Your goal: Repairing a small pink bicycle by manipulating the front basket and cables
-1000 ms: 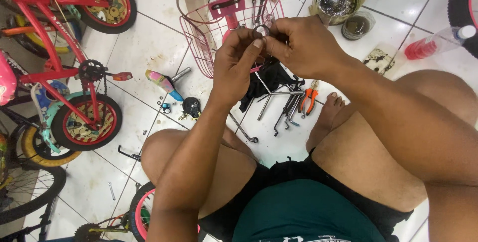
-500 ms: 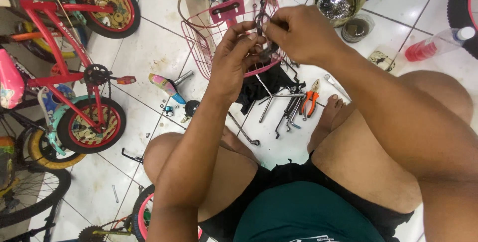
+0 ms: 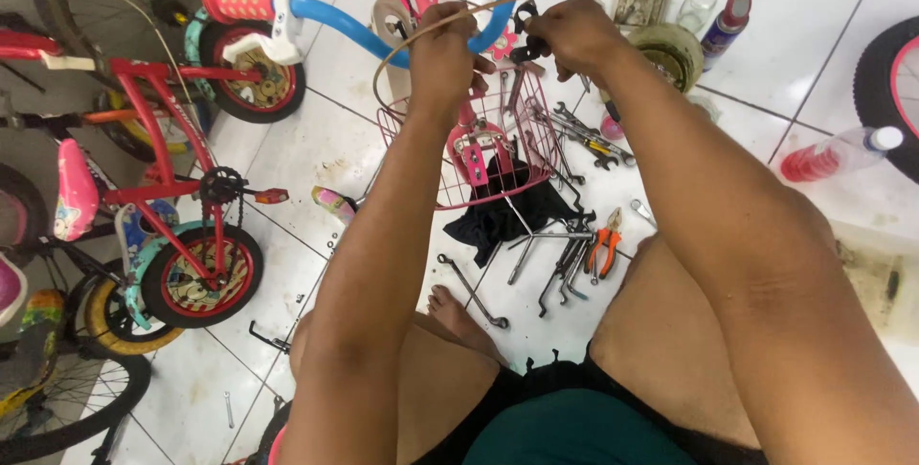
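The fingers of the left hand (image 3: pixel 442 49) were closed around the blue handlebar (image 3: pixel 330 25) and a thin tan cable (image 3: pixel 421 34) that arched over it. The fingers of the right hand (image 3: pixel 572 33) were closed on a small dark part (image 3: pixel 525 46) just beside the handlebar's middle; what kind of part it was could not be seen. Directly under both hands hung a pink wire basket (image 3: pixel 498 154), and it blocked the view of the bicycle's front. On the tiled floor (image 3: pixel 325 154), near the basket, lay a black cloth (image 3: pixel 507 216), some wrenches (image 3: pixel 565 259) and orange pliers (image 3: pixel 605 250). A red small bicycle (image 3: pixel 163 188) stood well apart at the left. Two spray bottles (image 3: pixel 723 20) stood near the right hand.
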